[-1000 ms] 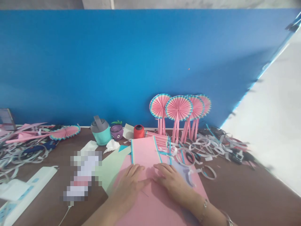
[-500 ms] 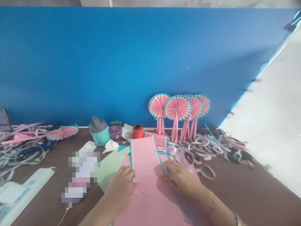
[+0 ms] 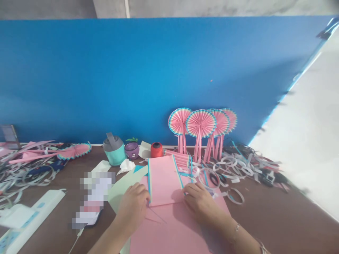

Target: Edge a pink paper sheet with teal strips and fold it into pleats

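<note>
A pink paper strip with blue and pale borders lies before me over larger pink paper. Its near edge runs straight between my hands. My left hand has its fingers closed on the strip's near left corner. At the near right corner, my right hand is curled, fingertips closed on the edge. Thin dark and reddish lines lie on the pink paper beside my left hand; I cannot tell what they are. Beyond the strip is a pleated pink paper piece.
Round pink paper fans lean against the blue panel. A red thread spool, purple pot and teal cup stand at the back. White strip scraps lie right; a power strip lies left.
The strip's near end now shows a distinct straight edge across the pink paper. My right fingers have closed in at its right corner. The camera view has tilted up slightly.
</note>
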The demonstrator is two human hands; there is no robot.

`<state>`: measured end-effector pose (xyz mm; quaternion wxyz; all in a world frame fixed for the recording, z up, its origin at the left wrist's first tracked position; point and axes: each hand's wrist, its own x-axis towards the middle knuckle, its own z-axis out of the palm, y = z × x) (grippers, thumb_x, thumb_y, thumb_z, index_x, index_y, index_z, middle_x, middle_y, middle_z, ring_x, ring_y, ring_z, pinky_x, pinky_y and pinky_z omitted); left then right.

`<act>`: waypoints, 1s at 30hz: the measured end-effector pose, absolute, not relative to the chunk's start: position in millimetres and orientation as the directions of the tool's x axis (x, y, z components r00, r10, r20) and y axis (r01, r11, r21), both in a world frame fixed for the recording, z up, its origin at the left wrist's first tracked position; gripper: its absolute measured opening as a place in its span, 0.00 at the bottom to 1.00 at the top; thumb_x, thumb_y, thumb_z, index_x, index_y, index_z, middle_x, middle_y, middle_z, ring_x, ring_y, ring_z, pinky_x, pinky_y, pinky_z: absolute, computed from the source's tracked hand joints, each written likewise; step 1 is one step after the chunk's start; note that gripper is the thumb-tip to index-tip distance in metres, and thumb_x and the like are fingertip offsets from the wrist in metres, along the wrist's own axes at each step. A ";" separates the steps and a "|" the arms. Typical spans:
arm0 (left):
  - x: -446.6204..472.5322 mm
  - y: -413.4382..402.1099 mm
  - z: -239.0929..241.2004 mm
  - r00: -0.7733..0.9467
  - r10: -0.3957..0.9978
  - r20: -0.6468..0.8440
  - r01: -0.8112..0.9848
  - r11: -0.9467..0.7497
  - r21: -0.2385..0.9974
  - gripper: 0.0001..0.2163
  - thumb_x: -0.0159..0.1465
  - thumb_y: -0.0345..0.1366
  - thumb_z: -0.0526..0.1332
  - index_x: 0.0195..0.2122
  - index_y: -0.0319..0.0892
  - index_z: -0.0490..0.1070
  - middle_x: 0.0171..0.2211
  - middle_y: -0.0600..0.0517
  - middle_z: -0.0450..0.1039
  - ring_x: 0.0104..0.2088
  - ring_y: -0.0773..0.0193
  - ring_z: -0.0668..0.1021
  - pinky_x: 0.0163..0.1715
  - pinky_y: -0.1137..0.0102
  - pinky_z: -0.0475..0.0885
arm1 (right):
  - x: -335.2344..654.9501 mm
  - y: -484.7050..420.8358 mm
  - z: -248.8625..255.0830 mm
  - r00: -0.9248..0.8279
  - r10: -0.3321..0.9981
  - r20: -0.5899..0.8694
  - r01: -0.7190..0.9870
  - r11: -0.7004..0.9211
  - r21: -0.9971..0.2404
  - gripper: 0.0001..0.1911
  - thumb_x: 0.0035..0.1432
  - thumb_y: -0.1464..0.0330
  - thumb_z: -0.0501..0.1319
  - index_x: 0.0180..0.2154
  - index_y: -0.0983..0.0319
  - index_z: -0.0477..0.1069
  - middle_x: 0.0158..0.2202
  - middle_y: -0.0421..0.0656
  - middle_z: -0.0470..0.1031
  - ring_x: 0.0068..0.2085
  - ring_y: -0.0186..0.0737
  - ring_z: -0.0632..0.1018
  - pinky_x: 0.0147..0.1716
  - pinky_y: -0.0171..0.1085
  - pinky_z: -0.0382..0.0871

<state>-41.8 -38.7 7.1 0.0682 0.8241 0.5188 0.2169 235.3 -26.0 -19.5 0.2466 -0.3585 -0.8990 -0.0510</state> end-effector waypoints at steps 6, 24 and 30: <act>-26.6 -54.2 -2.3 0.370 0.820 0.437 0.581 -0.571 0.580 0.12 0.63 0.30 0.50 0.33 0.43 0.73 0.23 0.52 0.70 0.25 0.63 0.71 0.26 0.70 0.62 | 229.8 -27.5 -7.5 -0.481 0.621 0.619 0.661 0.720 -0.209 0.12 0.57 0.80 0.50 0.30 0.59 0.67 0.31 0.44 0.73 0.34 0.40 0.72 0.36 0.41 0.66; -27.2 -59.5 -4.3 0.320 0.513 0.797 0.737 -0.663 0.131 0.25 0.68 0.26 0.48 0.65 0.47 0.57 0.42 0.45 0.73 0.45 0.57 0.75 0.47 0.63 0.65 | 225.9 -58.6 23.1 -0.425 0.360 0.831 0.585 0.809 -0.052 0.20 0.60 0.75 0.56 0.54 0.58 0.63 0.42 0.50 0.76 0.45 0.49 0.76 0.42 0.48 0.70; -1.9 -57.9 -4.4 0.531 0.712 0.459 0.771 -0.631 0.088 0.22 0.68 0.24 0.47 0.62 0.41 0.62 0.42 0.45 0.73 0.43 0.56 0.74 0.44 0.63 0.68 | 208.4 -50.0 9.4 -0.654 0.455 0.604 0.584 0.812 0.020 0.08 0.63 0.74 0.52 0.39 0.62 0.70 0.34 0.46 0.75 0.37 0.43 0.73 0.36 0.42 0.63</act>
